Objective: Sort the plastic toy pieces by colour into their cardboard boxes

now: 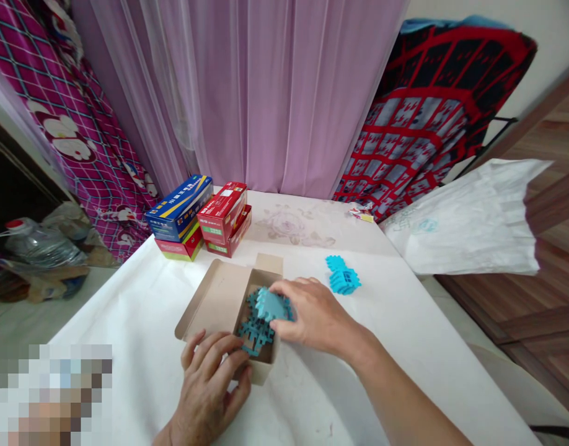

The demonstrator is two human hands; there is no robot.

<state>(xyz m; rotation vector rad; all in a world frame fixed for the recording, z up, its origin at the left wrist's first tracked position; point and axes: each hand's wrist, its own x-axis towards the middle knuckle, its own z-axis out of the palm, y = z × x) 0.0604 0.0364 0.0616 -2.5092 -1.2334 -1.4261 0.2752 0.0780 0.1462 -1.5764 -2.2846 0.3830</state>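
Note:
An opened brown cardboard box (264,373) lies on the table, its lid flap (212,297) folded out to the left. Loose teal notched plastic pieces (256,334) lie inside it. My right hand (307,310) reaches over the box, thumb and fingers closed around a stack of light-blue toothed plastic pieces (271,305). At the near left corner, my left hand (214,378) grips the box, fingers bent over its edge and thumb by the front wall. Beyond my right hand, more bright-blue toothed pieces (344,279) sit on the table, some stacked.
A blue carton (180,210) and red cartons (223,214) are stacked at the table's back left. The table (359,384) has a white cover. A white bag (465,223) hangs over its right edge. Purple curtains (275,93) stand behind. Bottles (38,244) are on the floor at left.

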